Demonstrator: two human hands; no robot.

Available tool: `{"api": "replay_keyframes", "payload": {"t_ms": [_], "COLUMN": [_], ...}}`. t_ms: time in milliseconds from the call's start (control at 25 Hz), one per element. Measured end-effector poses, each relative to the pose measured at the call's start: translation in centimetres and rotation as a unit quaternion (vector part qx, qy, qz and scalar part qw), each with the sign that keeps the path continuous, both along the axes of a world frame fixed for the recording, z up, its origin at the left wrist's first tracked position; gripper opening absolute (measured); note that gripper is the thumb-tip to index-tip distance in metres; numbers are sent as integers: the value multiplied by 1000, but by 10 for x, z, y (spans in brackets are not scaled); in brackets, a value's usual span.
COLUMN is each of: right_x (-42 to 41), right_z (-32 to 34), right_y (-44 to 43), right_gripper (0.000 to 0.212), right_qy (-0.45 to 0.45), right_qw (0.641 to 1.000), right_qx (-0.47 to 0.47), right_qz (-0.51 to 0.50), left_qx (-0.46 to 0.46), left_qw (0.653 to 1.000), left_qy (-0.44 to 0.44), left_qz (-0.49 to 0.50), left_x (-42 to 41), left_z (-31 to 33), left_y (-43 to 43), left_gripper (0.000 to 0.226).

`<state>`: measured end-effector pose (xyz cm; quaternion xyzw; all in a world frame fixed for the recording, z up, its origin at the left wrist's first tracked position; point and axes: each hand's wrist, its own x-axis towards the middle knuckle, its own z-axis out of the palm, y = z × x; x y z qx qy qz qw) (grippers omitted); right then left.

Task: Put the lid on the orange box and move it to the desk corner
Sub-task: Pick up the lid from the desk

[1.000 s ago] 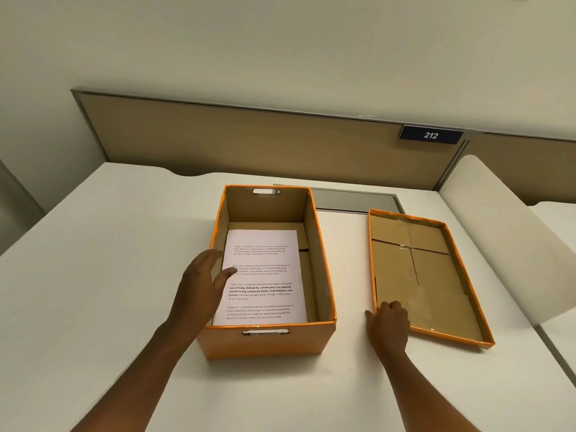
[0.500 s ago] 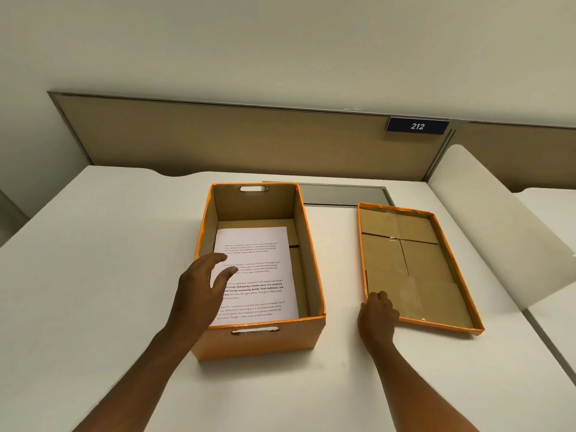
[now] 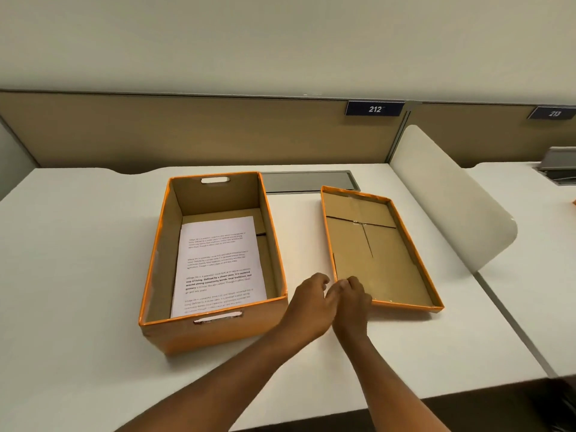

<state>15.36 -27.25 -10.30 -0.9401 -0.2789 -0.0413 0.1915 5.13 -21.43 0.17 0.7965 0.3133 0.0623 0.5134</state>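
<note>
My right hand (image 3: 353, 299) sits on the lid's (image 3: 378, 247) near left corner, fingers curled over the rim, maybe gripping, can't tell. Left hand (image 3: 311, 299) is just beside it, fingers loose, holding nothing. Lid runs long-ways away from me, inside up. Open orange box (image 3: 215, 333) w/ paper (image 3: 218, 263) is left of both hands, on the surface (image 3: 78, 244).

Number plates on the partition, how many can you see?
2. The plate reading 212 is on the partition behind the desk, above the lid. A second plate, digits blurred, is further right over the neighbouring desk. More may lie outside the frame.
</note>
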Motion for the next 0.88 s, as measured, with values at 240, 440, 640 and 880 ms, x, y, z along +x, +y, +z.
{"api": "replay_keyframes", "payload": {"t_ms": [240, 440, 640, 880], "right_x": [-6, 1, 13, 93], "right_z": [21, 19, 26, 52], "right_y": [-27, -43, -65, -122], "right_gripper": [13, 12, 21, 45], "right_qy": [-12, 35, 75, 28], "right_qw": [990, 983, 968, 961], "right_qx": [135, 160, 216, 156], "right_qz": [36, 81, 106, -227], "left_qx": [-360, -446, -377, -387], "left_qw": [917, 889, 920, 909], "left_qy": [74, 3, -46, -96], "left_qz": [152, 104, 102, 123], "left_x": [73, 90, 104, 95], "left_z": [-39, -61, -59, -37], "left_y": [14, 19, 5, 13], "left_gripper": [61, 54, 35, 36]}}
